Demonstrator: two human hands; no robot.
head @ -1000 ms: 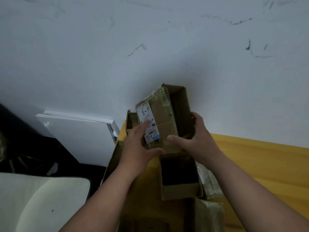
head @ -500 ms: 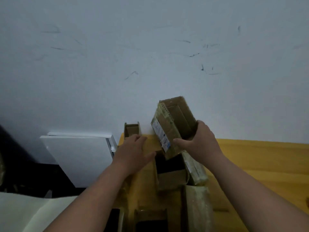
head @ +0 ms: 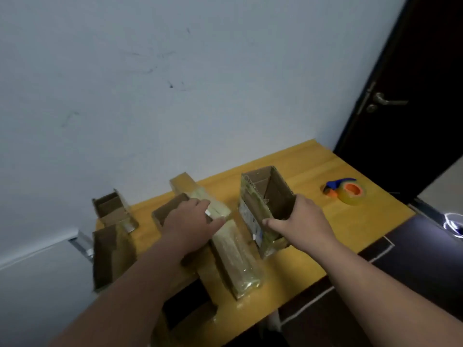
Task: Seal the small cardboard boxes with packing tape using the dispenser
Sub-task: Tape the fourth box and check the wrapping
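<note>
Head view: the right hand (head: 303, 221) is gripping an open cardboard box (head: 265, 209) that is standing on the yellow table (head: 350, 216), with the fingers curled over its near right wall and the thumb stretching along the taped side that is carrying a white label (head: 248, 219). The box's mouth is facing up and away, showing brown flaps inside. The left hand (head: 190, 221) is lying with fingers straight and close together across a long tape-wrapped box (head: 233, 256), just beside an open brown box (head: 167, 211) that its wrist is partly covering. Another open box (head: 112, 209) is sitting at the far left corner against the pale wall (head: 175, 83), and a darker open box (head: 110, 254) is hanging near the table's left edge. The tape dispenser (head: 344, 191), blue and orange with a roll of clear tape, is resting on the table well to the right of the held box, untouched. A dark door (head: 413, 96) with a metal handle is standing behind it
</note>
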